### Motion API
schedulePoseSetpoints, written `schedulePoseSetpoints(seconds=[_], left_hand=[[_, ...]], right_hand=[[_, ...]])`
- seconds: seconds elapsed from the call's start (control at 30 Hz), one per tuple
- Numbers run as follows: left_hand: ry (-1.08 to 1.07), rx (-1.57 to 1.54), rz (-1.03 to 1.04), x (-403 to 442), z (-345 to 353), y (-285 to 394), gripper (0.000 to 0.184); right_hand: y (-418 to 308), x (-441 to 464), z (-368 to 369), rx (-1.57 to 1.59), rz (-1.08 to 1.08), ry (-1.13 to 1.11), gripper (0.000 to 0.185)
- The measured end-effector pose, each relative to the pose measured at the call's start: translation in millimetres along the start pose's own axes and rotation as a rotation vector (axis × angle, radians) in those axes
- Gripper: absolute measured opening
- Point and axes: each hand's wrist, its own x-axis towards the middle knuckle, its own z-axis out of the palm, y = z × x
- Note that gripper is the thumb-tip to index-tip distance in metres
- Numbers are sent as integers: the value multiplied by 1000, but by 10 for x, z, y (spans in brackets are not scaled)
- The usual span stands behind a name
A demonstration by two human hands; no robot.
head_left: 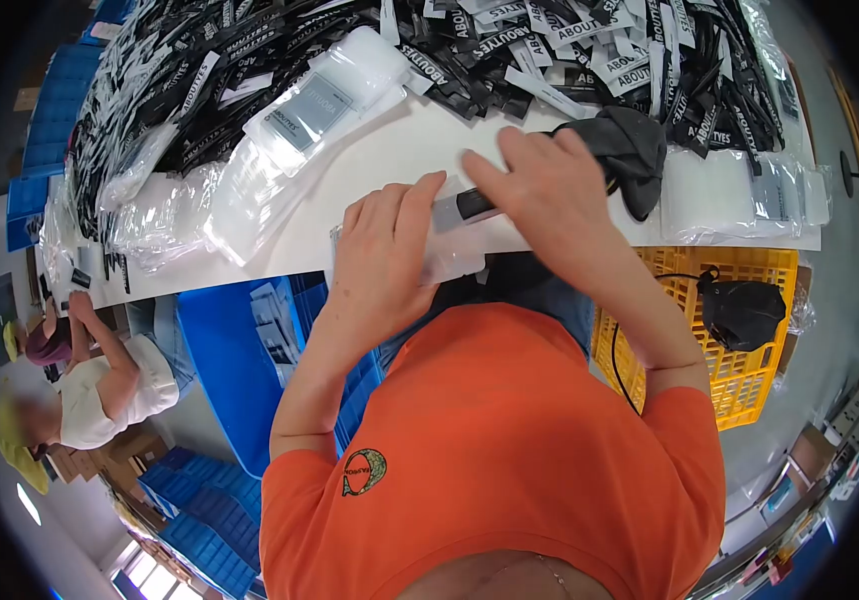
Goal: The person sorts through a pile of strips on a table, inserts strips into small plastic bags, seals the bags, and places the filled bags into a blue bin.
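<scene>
My left hand (384, 240) is closed over a clear plastic bag (457, 255) at the table's front edge, its fingers bent around the bag's left part. A strip with a grey part and a black end (475, 203) lies across the bag between my hands. My right hand (549, 190) is above the strip's black end, with thumb and fingers apart; what is under the palm is hidden. Just beyond it, a dark grey crumpled cloth item (634, 150) rests on the white table (369, 150).
Black and white printed strips (449, 65) are heaped along the back. Clear bags (299, 120) lie left, another bag stack (714, 200) right. Below the table are a blue bin (229, 370) and a yellow crate (749, 385) with a black pouch (739, 310). Another person (119, 390) works at left.
</scene>
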Motion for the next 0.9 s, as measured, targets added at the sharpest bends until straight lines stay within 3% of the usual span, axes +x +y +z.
schedulePoseSetpoints(seconds=[0.03, 0.17, 0.3, 0.43, 0.5, 0.57, 0.7, 0.8, 0.9], left_hand=[[-16, 15, -15, -1, 77, -13, 75], [76, -90, -103, -26, 259, -61, 81], [122, -145, -154, -5, 254, -25, 82], [132, -142, -103, 108, 264, 85, 82], [128, -484, -211, 125, 271, 58, 72], [126, -1151, -431, 92, 344, -158, 53], [178, -1131, -532, 51, 381, -329, 9], [200, -1099, -473, 4, 445, -321, 9], [191, -1045, -487, 28, 430, -266, 10]], right_hand=[[-95, 26, -42, 31, -24, -48, 38], [-103, 50, -184, 1019, 164, -75, 42], [65, -93, -181, 866, 166, 10, 29], [-55, -238, 97, 912, 136, -78, 22], [84, -271, 105, 1057, 352, -103, 24], [152, -277, 141, 1151, 475, -27, 23], [121, -191, -20, 1231, 522, -297, 24], [186, -209, 71, 1249, 446, -165, 28], [205, -189, -7, 1235, 452, -374, 33]])
